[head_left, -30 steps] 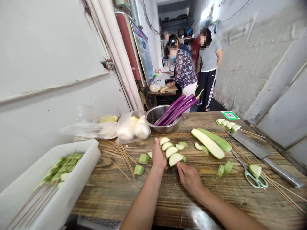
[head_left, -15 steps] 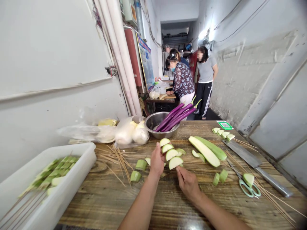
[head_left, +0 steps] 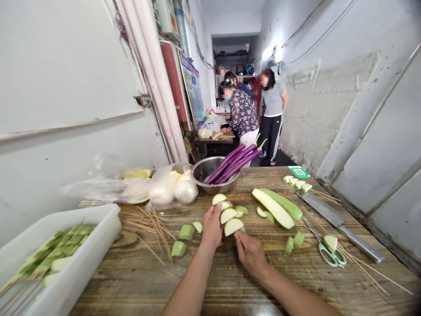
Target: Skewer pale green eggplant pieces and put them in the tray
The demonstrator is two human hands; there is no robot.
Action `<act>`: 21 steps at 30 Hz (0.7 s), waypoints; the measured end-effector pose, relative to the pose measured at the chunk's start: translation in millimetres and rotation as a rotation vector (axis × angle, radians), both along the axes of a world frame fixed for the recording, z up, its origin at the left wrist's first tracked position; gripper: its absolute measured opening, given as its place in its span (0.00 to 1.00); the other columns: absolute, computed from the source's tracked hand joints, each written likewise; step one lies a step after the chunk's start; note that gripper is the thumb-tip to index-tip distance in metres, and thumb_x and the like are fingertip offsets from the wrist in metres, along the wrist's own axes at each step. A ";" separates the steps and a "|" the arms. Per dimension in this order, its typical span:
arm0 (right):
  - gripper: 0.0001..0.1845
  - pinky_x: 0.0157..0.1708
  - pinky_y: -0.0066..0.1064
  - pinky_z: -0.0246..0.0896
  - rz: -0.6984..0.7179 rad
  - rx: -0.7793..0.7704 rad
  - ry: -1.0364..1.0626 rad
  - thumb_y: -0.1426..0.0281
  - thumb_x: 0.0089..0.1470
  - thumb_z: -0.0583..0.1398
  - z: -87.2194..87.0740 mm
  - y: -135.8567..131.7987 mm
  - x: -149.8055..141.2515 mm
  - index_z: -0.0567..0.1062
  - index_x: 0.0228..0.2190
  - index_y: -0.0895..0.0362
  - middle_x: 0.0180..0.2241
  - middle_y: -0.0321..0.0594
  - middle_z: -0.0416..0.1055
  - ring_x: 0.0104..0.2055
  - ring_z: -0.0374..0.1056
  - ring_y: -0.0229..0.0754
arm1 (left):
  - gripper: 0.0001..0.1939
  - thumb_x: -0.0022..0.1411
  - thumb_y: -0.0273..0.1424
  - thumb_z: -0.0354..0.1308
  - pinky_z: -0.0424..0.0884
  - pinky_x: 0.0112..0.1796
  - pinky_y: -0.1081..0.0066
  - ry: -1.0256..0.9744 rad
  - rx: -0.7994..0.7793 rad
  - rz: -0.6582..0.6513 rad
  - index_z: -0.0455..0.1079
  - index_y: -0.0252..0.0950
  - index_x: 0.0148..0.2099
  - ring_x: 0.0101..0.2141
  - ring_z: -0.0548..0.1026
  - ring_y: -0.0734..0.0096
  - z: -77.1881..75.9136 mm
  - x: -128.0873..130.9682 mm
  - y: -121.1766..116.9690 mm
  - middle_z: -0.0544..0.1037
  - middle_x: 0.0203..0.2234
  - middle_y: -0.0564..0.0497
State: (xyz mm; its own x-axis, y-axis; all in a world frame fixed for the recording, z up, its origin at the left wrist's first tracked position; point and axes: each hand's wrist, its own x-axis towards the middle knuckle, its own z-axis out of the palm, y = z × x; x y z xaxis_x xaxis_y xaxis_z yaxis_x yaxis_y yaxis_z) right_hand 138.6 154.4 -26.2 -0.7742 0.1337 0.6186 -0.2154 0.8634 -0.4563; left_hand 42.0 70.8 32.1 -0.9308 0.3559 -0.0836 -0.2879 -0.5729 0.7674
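Note:
My left hand (head_left: pixel 212 224) is closed around a row of half-round zucchini slices (head_left: pixel 228 215), pale inside with green rims, held above the wooden table. At the lowest slice, my right hand (head_left: pixel 252 253) is pinched shut with its fingertips at the cut edge; whatever lies between them is hidden. More loose slices (head_left: pixel 242 210) lie just behind the row. Left of my hands rest thick green zucchini chunks (head_left: pixel 187 232). Two long zucchini halves (head_left: pixel 278 208) lie to the right, one with its pale cut face up.
At left stands a white tub (head_left: pixel 108 226) of skewered green pieces, near loose bamboo skewers (head_left: pixel 154 221) and bagged food (head_left: pixel 173 186). Purple eggplants (head_left: pixel 233 164) lean in a steel bowl (head_left: pixel 215 188). A cleaver (head_left: pixel 324 210) and scissors (head_left: pixel 330 256) lie at right. Several people (head_left: pixel 245 109) stand beyond.
The whole view has shifted slightly, so the scene sits a little further left. Both hands keep their hold, and the row of slices looks nearly the same.

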 end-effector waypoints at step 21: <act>0.18 0.22 0.23 0.50 0.037 -0.058 -0.044 0.74 0.59 0.45 0.0 -4.0 1.9 0.67 0.23 0.59 0.18 0.35 0.62 0.18 0.57 0.33 | 0.17 0.48 0.36 0.63 0.71 0.37 0.65 -0.080 0.026 0.046 0.71 0.28 0.37 0.33 0.76 0.63 -9.6 0.2 4.0 0.78 0.32 0.42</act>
State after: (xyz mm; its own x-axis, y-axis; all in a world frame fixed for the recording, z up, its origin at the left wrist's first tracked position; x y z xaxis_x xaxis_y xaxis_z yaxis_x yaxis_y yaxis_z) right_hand 140.5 150.4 -26.2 -0.8058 0.1390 0.5757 -0.2251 0.8272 -0.5148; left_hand 42.2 74.8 22.5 -0.9370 0.3155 -0.1497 -0.3204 -0.6062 0.7279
